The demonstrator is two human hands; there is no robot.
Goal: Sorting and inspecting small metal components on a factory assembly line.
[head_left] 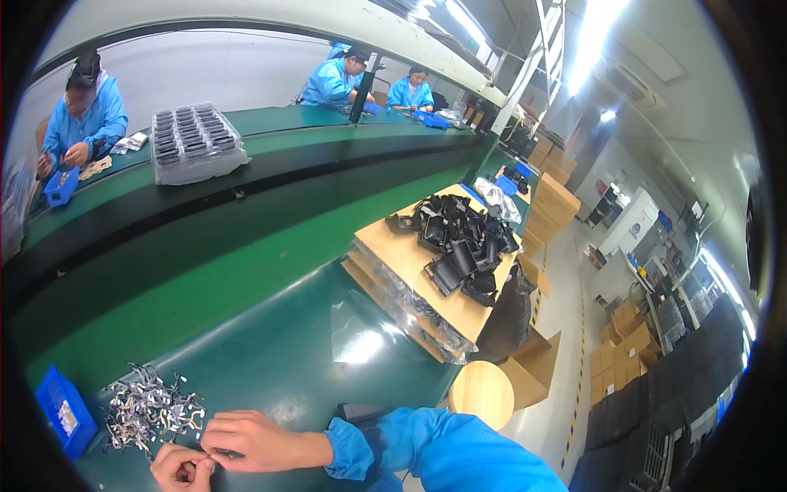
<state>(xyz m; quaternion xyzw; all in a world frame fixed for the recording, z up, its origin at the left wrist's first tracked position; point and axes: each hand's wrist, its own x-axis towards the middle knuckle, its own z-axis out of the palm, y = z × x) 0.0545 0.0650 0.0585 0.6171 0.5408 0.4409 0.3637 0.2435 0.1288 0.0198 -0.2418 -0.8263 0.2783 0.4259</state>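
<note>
At the lower left, my left hand (179,470) and my right hand (252,441) meet with fingertips pinched together. Something small may sit between them, but the fingers hide what it is. Just beyond lies a loose pile of short wire leads (154,407), grey, black and white, with small pale ends. Left of that pile a blue plastic bin (72,422) holds small whitish pieces. My right arm, in a blue sleeve (352,447), reaches in from the lower right over the green table (279,361).
Black plastic parts (459,238) are heaped on stacked cardboard sheets (385,238) to the right. A green conveyor belt (205,271) runs past the table, bearing clear trays (197,148) of dark parts. Several people in blue work across it. A round wooden stool (481,395) stands beside the table.
</note>
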